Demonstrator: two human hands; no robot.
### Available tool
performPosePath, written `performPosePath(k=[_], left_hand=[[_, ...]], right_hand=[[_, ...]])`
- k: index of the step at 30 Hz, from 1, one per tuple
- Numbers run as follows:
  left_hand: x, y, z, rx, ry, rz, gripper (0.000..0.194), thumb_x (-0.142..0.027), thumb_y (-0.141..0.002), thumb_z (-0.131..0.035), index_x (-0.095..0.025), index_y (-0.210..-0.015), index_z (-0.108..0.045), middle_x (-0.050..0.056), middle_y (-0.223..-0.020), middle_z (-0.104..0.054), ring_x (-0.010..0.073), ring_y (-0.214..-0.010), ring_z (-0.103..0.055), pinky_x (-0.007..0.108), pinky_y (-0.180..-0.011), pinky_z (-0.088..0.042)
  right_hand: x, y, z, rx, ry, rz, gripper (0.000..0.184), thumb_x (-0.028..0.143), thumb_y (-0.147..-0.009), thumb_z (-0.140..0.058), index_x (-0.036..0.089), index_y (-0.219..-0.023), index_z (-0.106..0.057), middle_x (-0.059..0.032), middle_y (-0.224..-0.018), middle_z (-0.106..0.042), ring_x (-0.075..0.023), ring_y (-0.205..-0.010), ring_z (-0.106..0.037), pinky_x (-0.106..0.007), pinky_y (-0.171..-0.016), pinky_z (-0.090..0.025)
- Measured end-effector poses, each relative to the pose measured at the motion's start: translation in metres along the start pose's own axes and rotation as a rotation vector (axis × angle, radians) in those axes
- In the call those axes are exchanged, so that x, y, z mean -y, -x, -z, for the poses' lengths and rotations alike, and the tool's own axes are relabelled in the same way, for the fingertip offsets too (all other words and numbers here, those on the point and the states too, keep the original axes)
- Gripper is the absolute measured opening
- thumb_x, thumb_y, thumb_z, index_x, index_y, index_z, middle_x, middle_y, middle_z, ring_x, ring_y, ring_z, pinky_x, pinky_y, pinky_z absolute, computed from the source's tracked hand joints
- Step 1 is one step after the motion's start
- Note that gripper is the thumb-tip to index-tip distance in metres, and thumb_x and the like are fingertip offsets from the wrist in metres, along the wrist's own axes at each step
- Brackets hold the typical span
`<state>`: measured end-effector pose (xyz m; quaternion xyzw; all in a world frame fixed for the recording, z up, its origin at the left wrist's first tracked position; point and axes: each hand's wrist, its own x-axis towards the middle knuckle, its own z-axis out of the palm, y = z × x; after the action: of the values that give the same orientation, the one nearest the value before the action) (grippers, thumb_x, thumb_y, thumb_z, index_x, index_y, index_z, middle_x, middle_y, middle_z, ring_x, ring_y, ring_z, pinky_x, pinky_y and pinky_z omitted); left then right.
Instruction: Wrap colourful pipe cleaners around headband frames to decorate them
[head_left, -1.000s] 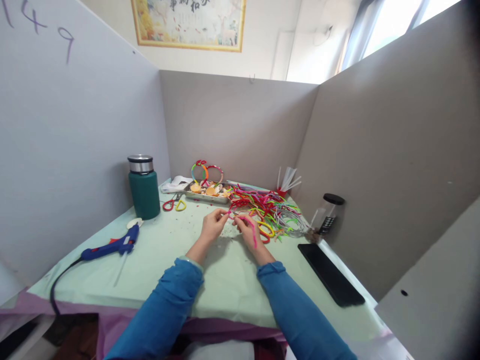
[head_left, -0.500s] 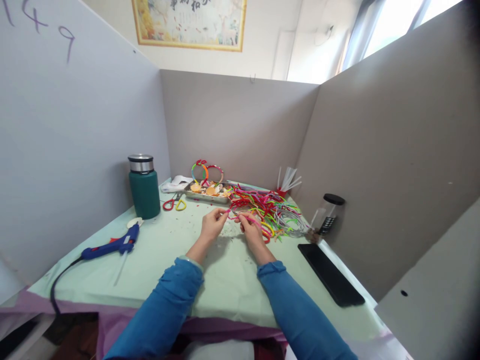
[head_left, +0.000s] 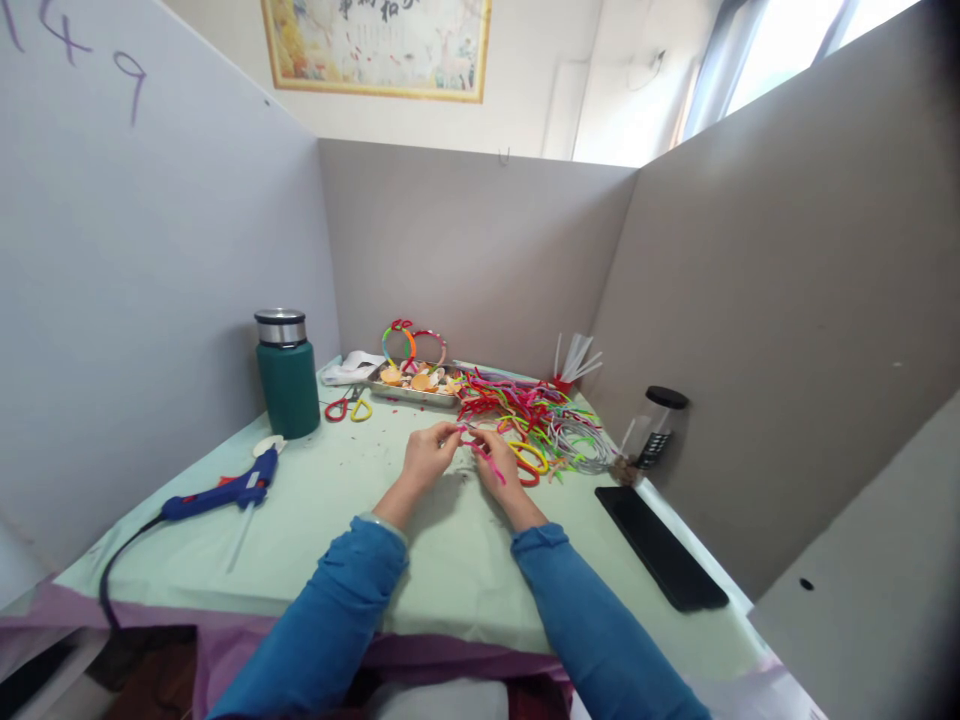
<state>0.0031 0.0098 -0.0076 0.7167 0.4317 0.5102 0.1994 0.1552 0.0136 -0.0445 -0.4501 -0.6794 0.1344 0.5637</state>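
Note:
A pink pipe cleaner (head_left: 491, 464) runs between my two hands above the table, its loose end lying over the back of my right hand. My left hand (head_left: 430, 452) pinches one part of it at the fingertips. Close beside, my right hand (head_left: 495, 464) is closed on it with thumb and fingers. Whether a wire hoop sits between the fingertips is too small to tell. Just beyond my right hand lie yellow and red scissor handles (head_left: 529, 460) and a heap of colourful pipe cleaners (head_left: 517, 400).
A metal tray (head_left: 420, 398) of small pieces holds decorated hoops (head_left: 399, 345) at the back. Red-and-yellow scissors (head_left: 349, 410), a green bottle (head_left: 288, 385) and a blue glue gun (head_left: 225, 492) are left. A black phone (head_left: 660, 548) and clear jar (head_left: 658, 430) lie right.
The pink pipe cleaner's loose end has swung from beyond my right hand to across its back. My hands have drawn slightly closer together.

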Motion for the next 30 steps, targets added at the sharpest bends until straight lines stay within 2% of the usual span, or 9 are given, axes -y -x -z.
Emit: performPosePath(k=[4, 7, 9, 15, 19, 24, 30], left_hand=[[0.0, 0.003, 0.001, -0.004, -0.233, -0.097, 0.022, -0.031, -0.081, -0.053, -0.021, -0.091, -0.07, 0.005, -0.087, -0.072, 0.0159, -0.075, -0.065, 0.024, -0.071, -0.044], [-0.002, 0.004, 0.001, 0.01, -0.293, -0.107, 0.022, -0.03, -0.081, -0.053, -0.022, -0.092, -0.07, 0.004, -0.088, -0.072, 0.016, -0.074, -0.064, 0.025, -0.071, -0.044], [-0.003, 0.005, 0.001, 0.034, -0.315, -0.1, 0.022, -0.03, -0.081, -0.053, -0.023, -0.093, -0.07, 0.004, -0.09, -0.072, 0.0164, -0.076, -0.064, 0.025, -0.072, -0.044], [-0.002, 0.008, -0.002, 0.131, -0.379, -0.214, 0.022, -0.026, -0.08, -0.053, -0.025, -0.093, -0.07, 0.004, -0.094, -0.072, 0.0176, -0.086, -0.064, 0.026, -0.08, -0.043], [-0.001, 0.008, -0.003, 0.128, -0.353, -0.244, 0.022, -0.024, -0.079, -0.054, -0.025, -0.094, -0.07, 0.005, -0.095, -0.071, 0.0188, -0.087, -0.064, 0.028, -0.082, -0.043], [-0.004, 0.009, -0.002, 0.19, -0.349, -0.291, 0.023, -0.023, -0.08, -0.053, -0.025, -0.095, -0.07, 0.004, -0.097, -0.071, 0.0172, -0.088, -0.063, 0.027, -0.082, -0.044], [-0.007, 0.011, -0.001, 0.262, -0.406, -0.329, 0.024, -0.028, -0.083, -0.05, -0.024, -0.095, -0.07, 0.006, -0.094, -0.07, 0.0181, -0.083, -0.063, 0.027, -0.074, -0.044]], right_hand=[[-0.001, -0.006, 0.005, -0.104, -0.12, -0.075, 0.025, 0.025, -0.076, -0.051, 0.018, -0.095, -0.066, -0.0084, -0.098, -0.065, -0.0212, -0.089, -0.058, -0.035, -0.082, -0.045], [0.005, -0.01, 0.008, -0.152, -0.261, -0.157, 0.027, 0.034, -0.081, -0.05, 0.018, -0.094, -0.066, -0.008, -0.095, -0.065, -0.0209, -0.089, -0.058, -0.034, -0.081, -0.045], [0.01, -0.011, 0.01, -0.157, -0.29, -0.153, 0.028, 0.038, -0.082, -0.049, 0.019, -0.095, -0.066, -0.0074, -0.095, -0.065, -0.0202, -0.089, -0.057, -0.034, -0.081, -0.045], [0.015, -0.008, 0.006, -0.038, -0.193, 0.02, 0.028, 0.038, -0.086, -0.047, 0.02, -0.085, -0.068, -0.0067, -0.093, -0.062, -0.019, -0.094, -0.054, -0.032, -0.086, -0.041], [0.006, -0.006, 0.002, -0.038, -0.127, -0.043, 0.034, 0.042, -0.087, -0.044, 0.02, -0.074, -0.066, -0.0064, -0.087, -0.062, -0.0194, -0.089, -0.055, -0.032, -0.085, -0.041], [-0.001, -0.008, 0.001, -0.058, -0.167, -0.169, 0.044, 0.051, -0.086, -0.04, 0.019, -0.069, -0.065, -0.0056, -0.078, -0.065, -0.019, -0.079, -0.057, -0.032, -0.081, -0.043], [-0.004, -0.008, -0.001, 0.036, -0.177, -0.164, 0.042, 0.052, -0.085, -0.042, 0.02, -0.073, -0.067, -0.0048, -0.079, -0.066, -0.0187, -0.078, -0.058, -0.032, -0.078, -0.045]])
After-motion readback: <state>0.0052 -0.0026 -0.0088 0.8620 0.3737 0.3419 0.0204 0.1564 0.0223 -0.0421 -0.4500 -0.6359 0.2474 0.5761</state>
